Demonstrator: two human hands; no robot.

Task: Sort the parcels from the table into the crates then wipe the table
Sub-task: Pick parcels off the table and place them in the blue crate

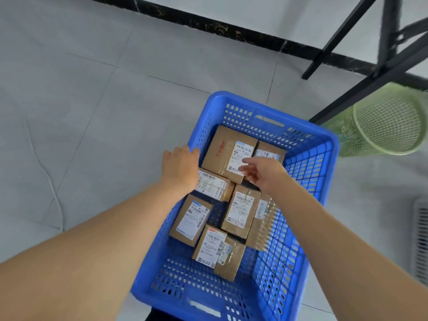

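Hovering over parcels [240, 209] in blue crate [266, 105], left hand [179, 166], right hand [264, 172]: grips wide, empty; green bin [384, 126] beside.

We're peering down into what looks like a plain parcel-sorting room: grey floor tiles [92, 112], a black skirting strip [208, 26], a black metal table frame [342, 100], a green mesh bin [370, 126], and a blue plastic crate [254, 105] of labelled cardboard parcels [229, 151].
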